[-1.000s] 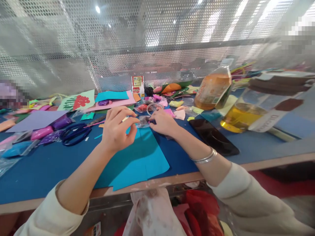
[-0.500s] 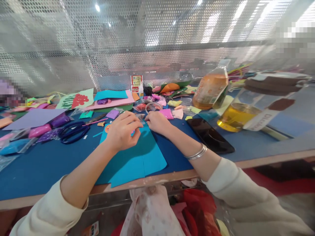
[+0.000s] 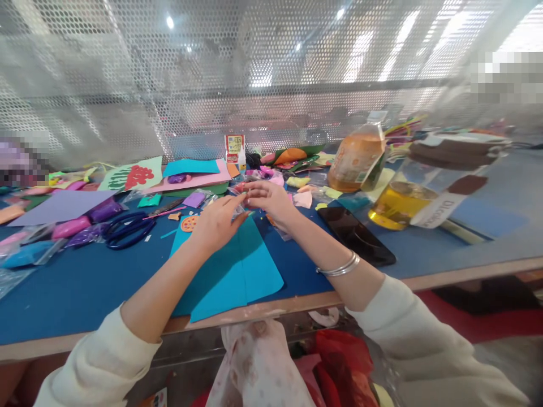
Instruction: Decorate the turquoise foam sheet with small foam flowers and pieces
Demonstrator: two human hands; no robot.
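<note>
My left hand [image 3: 217, 224] hovers over a bright blue sheet of paper [image 3: 224, 271], its fingers bent and drawn together. Opposite it, my right hand [image 3: 271, 202] reaches in with curled fingers, and the fingertips of both hands meet above the sheet's far edge. Whatever lies between them is hidden or too small to name. On the sheet, beside my left hand, is a round orange piece with coloured dots [image 3: 189, 224]. A clear plastic packet [image 3: 278, 227] lies partly under my right wrist.
Dark blue scissors [image 3: 127, 229] and bags of coloured clay [image 3: 70, 226] lie left. To the right are a black phone [image 3: 358, 234], an orange drink bottle [image 3: 356, 161] and a jar of yellow liquid [image 3: 403, 198]. Behind stands a perforated metal screen [image 3: 263, 73].
My right hand has lifted from the clay packets behind the sheet and come left to my left hand. A clear packet now shows below it. My left hand has turned slightly, uncovering the dotted piece.
</note>
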